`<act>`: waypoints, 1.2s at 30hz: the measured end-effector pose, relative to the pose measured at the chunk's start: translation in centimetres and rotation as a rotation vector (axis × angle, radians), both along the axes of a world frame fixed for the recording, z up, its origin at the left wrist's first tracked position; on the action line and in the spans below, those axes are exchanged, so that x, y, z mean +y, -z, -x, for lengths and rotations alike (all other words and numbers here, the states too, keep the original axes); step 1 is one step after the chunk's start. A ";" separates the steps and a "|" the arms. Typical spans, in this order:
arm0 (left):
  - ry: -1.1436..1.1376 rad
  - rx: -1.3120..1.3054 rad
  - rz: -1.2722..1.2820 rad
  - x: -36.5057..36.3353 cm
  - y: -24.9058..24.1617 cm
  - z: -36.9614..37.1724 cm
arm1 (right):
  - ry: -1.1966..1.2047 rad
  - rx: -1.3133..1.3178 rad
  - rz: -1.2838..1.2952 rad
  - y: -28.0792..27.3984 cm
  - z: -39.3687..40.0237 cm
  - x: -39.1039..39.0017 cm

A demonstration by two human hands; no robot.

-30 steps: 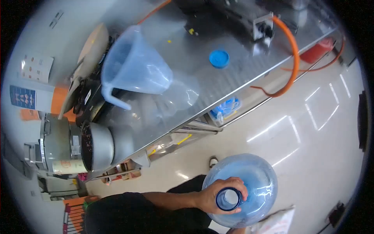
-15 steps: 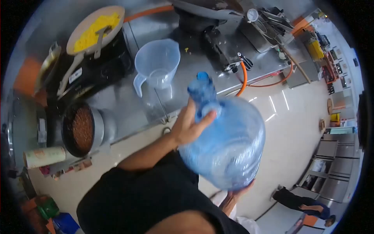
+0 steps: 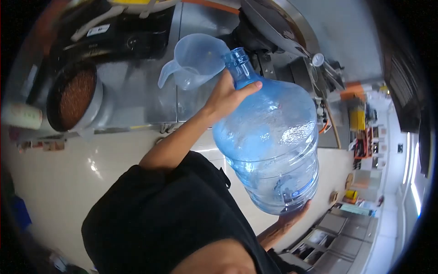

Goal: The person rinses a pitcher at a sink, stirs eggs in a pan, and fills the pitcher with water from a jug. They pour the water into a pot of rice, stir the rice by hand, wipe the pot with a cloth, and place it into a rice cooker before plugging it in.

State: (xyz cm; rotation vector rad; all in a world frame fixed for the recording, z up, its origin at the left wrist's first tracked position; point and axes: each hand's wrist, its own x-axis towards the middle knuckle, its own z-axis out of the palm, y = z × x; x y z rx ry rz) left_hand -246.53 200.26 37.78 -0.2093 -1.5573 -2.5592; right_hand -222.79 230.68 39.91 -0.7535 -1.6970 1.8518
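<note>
A large clear-blue water cooler bottle (image 3: pixel 273 132) is held tilted across the middle of the view, its neck toward the counter. My left hand (image 3: pixel 230 93) is closed around the base of the neck, with the thumb over the bottle's shoulder. At the far end, my right hand (image 3: pixel 294 218) supports the bottom from below, its palm hidden. The bottle's mouth overlaps the rim of a translucent plastic measuring jug (image 3: pixel 196 59), which stands on the steel counter (image 3: pixel 132 91) with its handle to the left.
A pot of reddish-brown grains (image 3: pixel 77 98) stands on the left of the counter, near a black cooker (image 3: pixel 114 39). A large wok (image 3: pixel 273 27) sits behind the bottle. A ladle (image 3: pixel 318 59) and a wooden stick (image 3: pixel 333 123) are at the right. Tiled floor (image 3: pixel 114 155) lies below.
The bottle has swung up toward the counter, its mouth now at the measuring jug's rim. Both hands have moved with it, and the view has turned and shifted.
</note>
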 end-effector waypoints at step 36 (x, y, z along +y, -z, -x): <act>-0.143 -0.188 -0.426 2.9 2.3 2.6 | -0.291 0.031 -0.365 -8.9 10.0 8.0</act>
